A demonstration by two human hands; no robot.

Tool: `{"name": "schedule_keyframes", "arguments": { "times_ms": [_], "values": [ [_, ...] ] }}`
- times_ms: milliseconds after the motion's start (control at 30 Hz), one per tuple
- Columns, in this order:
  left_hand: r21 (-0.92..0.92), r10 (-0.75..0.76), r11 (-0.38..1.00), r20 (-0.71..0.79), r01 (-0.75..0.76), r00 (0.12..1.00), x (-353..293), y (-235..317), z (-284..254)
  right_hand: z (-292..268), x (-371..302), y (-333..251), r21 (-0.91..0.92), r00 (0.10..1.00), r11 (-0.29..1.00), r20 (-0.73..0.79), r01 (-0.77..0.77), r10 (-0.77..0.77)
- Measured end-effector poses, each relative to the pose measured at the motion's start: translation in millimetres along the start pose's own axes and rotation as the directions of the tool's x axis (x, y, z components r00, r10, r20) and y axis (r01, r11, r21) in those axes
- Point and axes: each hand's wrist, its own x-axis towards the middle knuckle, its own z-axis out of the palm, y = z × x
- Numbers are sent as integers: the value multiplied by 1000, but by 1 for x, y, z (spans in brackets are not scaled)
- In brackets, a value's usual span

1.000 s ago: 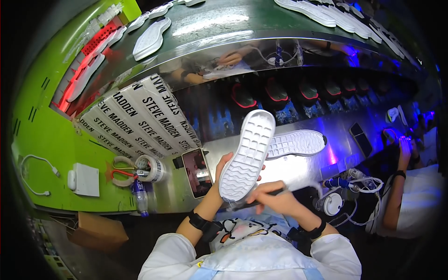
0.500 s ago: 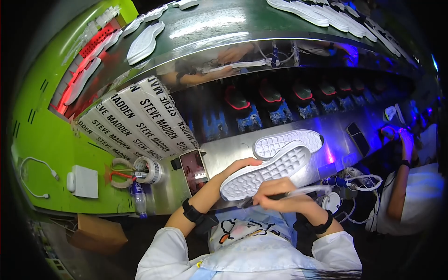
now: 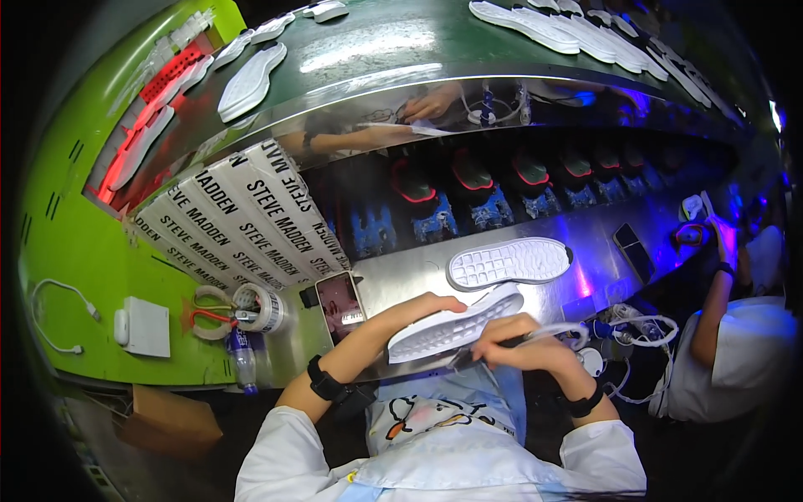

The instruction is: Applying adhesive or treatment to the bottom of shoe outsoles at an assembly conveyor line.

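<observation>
My left hand [image 3: 428, 309] grips a white shoe sole [image 3: 452, 328] by its far edge, with the thumb on top. The sole is tilted on its side, its grid-patterned face turned toward me. In my right hand [image 3: 517, 343] is a black-handled brush [image 3: 462, 358] with a pale hose running off to the right. Its dark tip sits by the sole's near edge; I cannot tell whether it touches. A second white sole [image 3: 510, 262] lies just beyond on the metal bench [image 3: 410, 272], patterned face up.
A phone [image 3: 340, 303], a wrapped box [image 3: 242, 217], tape rolls [image 3: 269, 308] and a bottle [image 3: 243, 364] stand left. A black phone-like slab [image 3: 633, 251] and coiled hoses [image 3: 648, 326] are right, near a co-worker's arm [image 3: 711, 322]. Dark shoes [image 3: 473, 171] line the trough; more soles [image 3: 251, 82] lie on the green belt [image 3: 368, 50].
The held sole has been tipped from nearly flat onto its side and drawn off the second sole, which now shows whole. My right hand with the brush has shifted slightly right.
</observation>
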Motion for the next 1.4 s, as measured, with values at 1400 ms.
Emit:
{"name": "schedule_keyframes", "arguments": {
  "times_ms": [1400],
  "values": [
    [644,725,597,-689,-479,-23,-202,205,-286,18,-12,-36,464,519,865,-796,190,312]
  ]
}}
